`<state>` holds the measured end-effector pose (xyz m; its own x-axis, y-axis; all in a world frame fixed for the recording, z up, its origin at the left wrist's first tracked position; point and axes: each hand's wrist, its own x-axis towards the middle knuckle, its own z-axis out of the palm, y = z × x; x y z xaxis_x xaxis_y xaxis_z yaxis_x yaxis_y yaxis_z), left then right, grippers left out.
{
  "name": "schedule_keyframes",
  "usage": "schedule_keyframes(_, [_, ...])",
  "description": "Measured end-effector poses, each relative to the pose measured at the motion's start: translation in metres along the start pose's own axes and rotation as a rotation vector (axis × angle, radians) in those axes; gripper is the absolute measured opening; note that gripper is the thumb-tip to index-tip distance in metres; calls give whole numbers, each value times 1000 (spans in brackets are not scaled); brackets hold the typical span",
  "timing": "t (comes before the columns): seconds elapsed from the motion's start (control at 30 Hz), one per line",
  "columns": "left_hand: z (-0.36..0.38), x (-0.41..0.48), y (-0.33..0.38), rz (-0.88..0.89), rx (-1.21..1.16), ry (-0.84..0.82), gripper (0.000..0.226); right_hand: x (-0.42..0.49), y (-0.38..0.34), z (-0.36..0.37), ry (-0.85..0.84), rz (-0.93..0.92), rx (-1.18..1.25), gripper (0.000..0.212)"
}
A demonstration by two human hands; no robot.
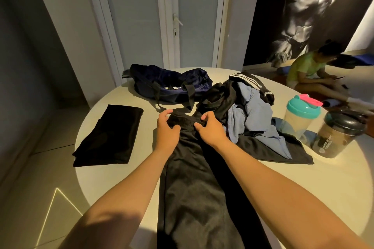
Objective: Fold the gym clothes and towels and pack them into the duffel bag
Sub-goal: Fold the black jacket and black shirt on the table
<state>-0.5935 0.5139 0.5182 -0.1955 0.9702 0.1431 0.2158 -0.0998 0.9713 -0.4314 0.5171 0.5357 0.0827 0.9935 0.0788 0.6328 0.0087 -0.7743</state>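
Black track pants [194, 184] lie lengthwise down the round white table [303, 188], waistband at the far end. My left hand [167, 127] hovers at the waistband's left side with fingers and thumb spread and curved. My right hand [208, 127] pinches the waistband's right side. A folded black garment [110, 137] lies flat at the left. A navy duffel bag [168, 85] sits unzipped at the far edge. To the right is a heap of unfolded clothes: black pieces, one with white stripes [249, 82], and a light blue towel [255, 119].
Two shaker bottles stand at the right edge: one with a teal lid [301, 115], one with a black lid [338, 135]. A person in a green shirt [307, 70] sits on the floor beyond the table. White doors [176, 16] stand behind the bag.
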Motion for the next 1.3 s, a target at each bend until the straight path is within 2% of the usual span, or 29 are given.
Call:
schedule_keyframes(0.13, [-8, 0, 6, -76, 115, -159, 45, -2, -2, -2, -86, -24, -14, 61])
schedule_keyframes(0.23, [-9, -4, 7, -63, 173, -204, 45, -3, 4, 0, -56, -35, -152, 45])
schedule_keyframes(0.4, [-11, -9, -2, 1, 491, -80, 26, -21, 6, -6, 58, -88, -181, 35])
schedule_keyframes(0.57, [-10, -8, 2, 137, 496, -127, 37, -29, 10, -3, 114, -141, -241, 28])
schedule_keyframes(0.63, [-7, -9, 5, 149, 525, -106, 32, -30, 10, -5, 88, -149, -203, 39])
schedule_keyframes(0.73, [-6, -10, 6, 178, 501, -101, 26, -31, 8, -11, 6, -259, -250, 62])
schedule_keyframes(0.8, [-8, -9, 4, 177, 461, -108, 25, -30, 8, -12, -25, -294, -348, 53])
schedule_keyframes(0.93, [-11, -12, 0, 143, 426, -126, 26, -26, 15, -15, 51, -227, -384, 24])
schedule_keyframes(1.13, [-8, -15, -3, 152, 458, -147, 25, -27, 13, -23, 71, -148, -491, 32])
schedule_keyframes(1.3, [-7, -18, 2, 148, 468, -122, 23, -34, 12, -19, 33, -189, -441, 34])
